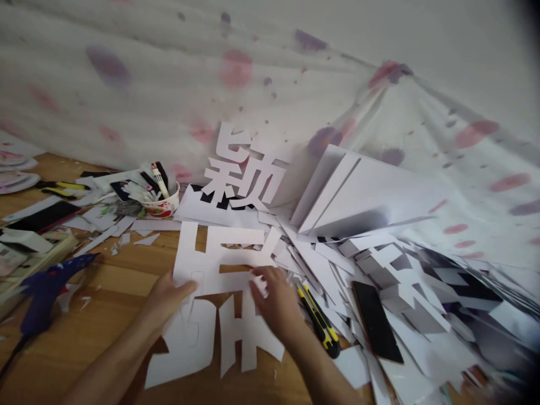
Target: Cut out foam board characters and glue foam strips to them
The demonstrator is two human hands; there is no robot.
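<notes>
A large white cut-out Chinese character (pixel 192 281), flat and board-like, is held up over the wooden table. My left hand (pixel 166 295) grips its left edge, with the thumb lying on the front face. At its right side, my right hand (pixel 276 301) has bent fingers closed round the edge near the middle strokes; a bit of white shows between thumb and fingers. Just right of that hand lies a yellow and black box cutter (pixel 318 320). Another white cut-out character (pixel 240 174) leans against the draped cloth behind.
A blue glue gun (pixel 46 289) lies at left. Behind it stands a paper cup (pixel 162 205) with pens. White scraps (pixel 312 259) and a black phone (pixel 377 320) spread to the right. Folded white boards (pixel 363 191) lean at the back, near a built-up white letter (pixel 405 281).
</notes>
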